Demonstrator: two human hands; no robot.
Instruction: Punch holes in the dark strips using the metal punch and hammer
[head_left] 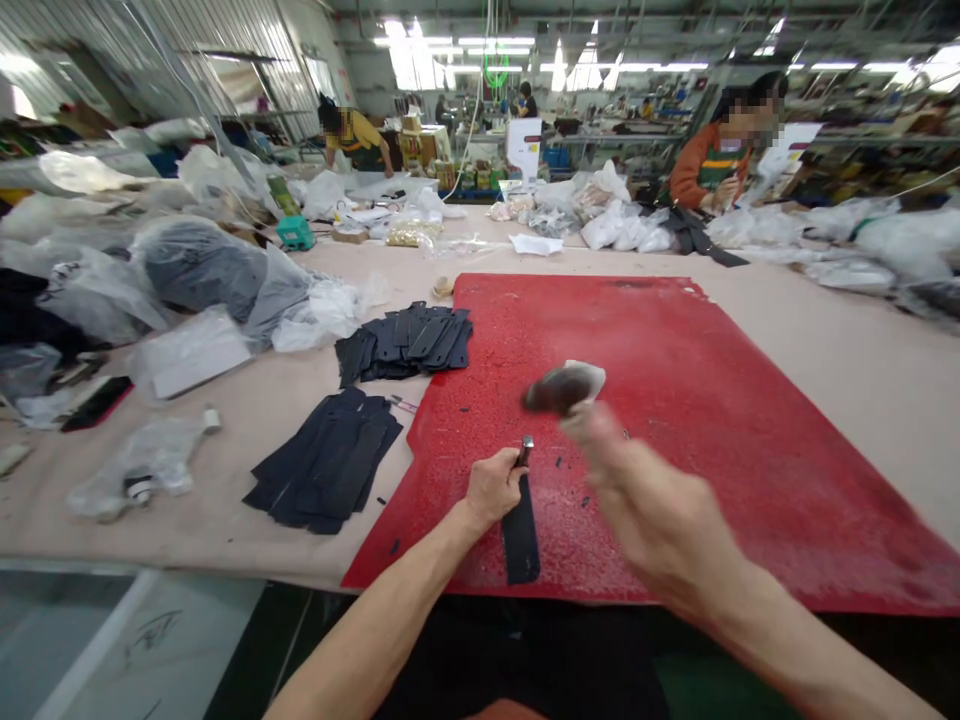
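My left hand [495,485] is closed around a short metal punch [525,448], held upright on a dark strip [520,540]. The strip lies flat on a worn red mat [675,400], its near end close to the mat's front edge. My right hand [637,480], smeared by motion, grips a hammer [559,388] whose blurred dark head is above and to the right of the punch. Hammer and punch are apart. The punch's lower end is hidden by my left fingers. Small dark scraps lie on the mat around the strip.
Left of the mat lie a pile of dark strips [322,460] and, farther back, a pile of dark pieces with holes [409,340]. Plastic-wrapped bundles [202,270] crowd the table's left side. A person in orange [705,170] works at the far right, another in yellow [356,140] at the back left.
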